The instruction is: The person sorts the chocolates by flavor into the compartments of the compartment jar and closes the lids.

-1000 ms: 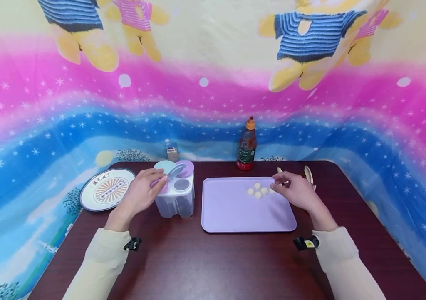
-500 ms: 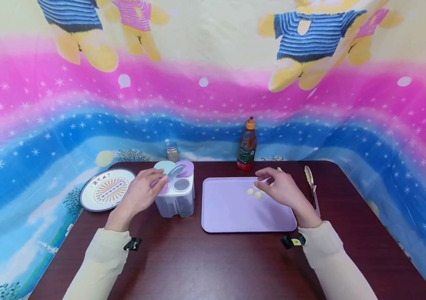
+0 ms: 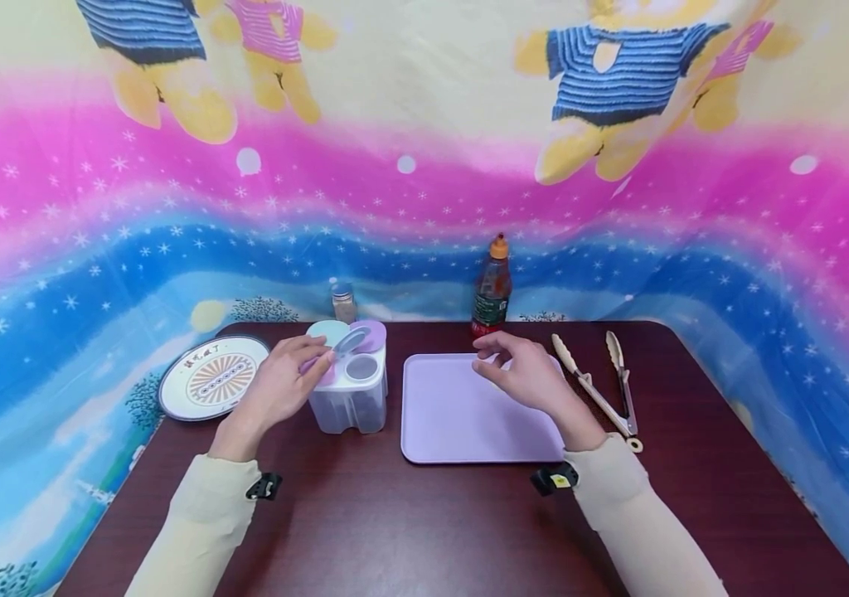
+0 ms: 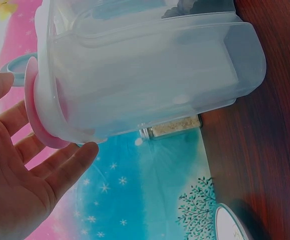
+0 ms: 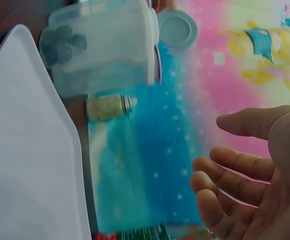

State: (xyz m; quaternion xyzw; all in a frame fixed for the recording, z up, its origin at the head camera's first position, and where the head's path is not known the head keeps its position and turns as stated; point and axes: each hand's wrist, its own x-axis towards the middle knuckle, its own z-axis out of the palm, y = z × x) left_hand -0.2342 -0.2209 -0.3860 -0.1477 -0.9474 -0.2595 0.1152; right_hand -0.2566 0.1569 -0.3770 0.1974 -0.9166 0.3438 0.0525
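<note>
My left hand (image 3: 286, 377) rests on top of a clear storage box (image 3: 350, 406) with several coloured lids. In the left wrist view its fingers lie relaxed by the pink lid (image 4: 34, 107), the thumb beside the raised grey-blue lid (image 4: 18, 67). That lid stands up in the head view, baring a round opening (image 3: 361, 366). My right hand (image 3: 525, 373) is above the lilac tray (image 3: 447, 414), fingers loosely bent, nothing between them. It hides the small pale round pieces that lay on the tray. Through the box wall, dark round things (image 5: 64, 45) show in the right wrist view.
Tongs (image 3: 596, 394) lie right of the tray. A sauce bottle (image 3: 491, 294) stands behind it, and a small shaker jar (image 3: 344, 303) behind the box. A patterned plate (image 3: 215, 377) sits at the table's left edge. Printed cloth (image 3: 409, 191) hangs at the back.
My right hand has moved left across the tray, covering the pale pieces and uncovering the tongs. The left hand and the box have stayed put.
</note>
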